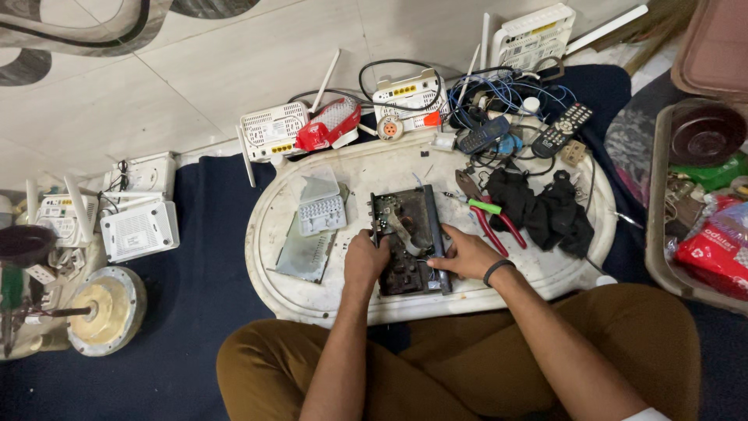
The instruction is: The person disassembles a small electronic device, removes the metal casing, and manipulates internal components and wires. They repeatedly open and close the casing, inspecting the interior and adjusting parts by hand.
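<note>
Both hands, left hand (365, 261) and right hand (464, 257), grip the dark metal chassis (407, 242) on the white tray (312, 300); sharp edges could nick fingers if it slips.

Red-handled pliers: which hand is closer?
Right. The right hand rests on the dark chassis just beside the red-handled pliers; the left hand grips the chassis's far side.

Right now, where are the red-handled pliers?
In the head view, the red-handled pliers lie on the white tray, just beyond the right hand, beside the black cloth.
</note>
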